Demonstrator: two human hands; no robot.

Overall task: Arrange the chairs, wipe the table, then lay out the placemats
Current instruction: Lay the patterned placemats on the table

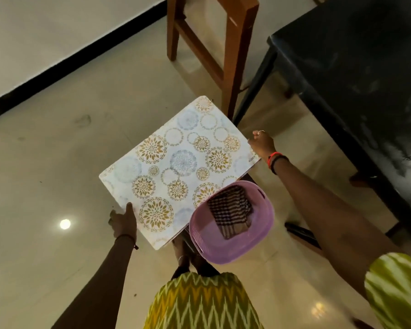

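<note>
A white placemat (176, 167) with gold and blue floral circles is held flat above the floor in the middle of the view. My left hand (123, 220) grips its near left corner. Its far right edge is pinched by my right hand (262, 144). More mats may lie stacked beneath it; I cannot tell. Just below the mat sits a pink plastic basket (226, 248) holding a folded checked cloth (230, 212). The black table (356, 67) stands at the right, its top streaked with damp smears. A brown wooden chair (233, 43) stands at the top centre beside the table.
Glossy beige floor tiles spread to the left, with a black skirting strip along the white wall at the upper left. The table's black legs and a foot bar run down behind the basket. My feet show under the basket.
</note>
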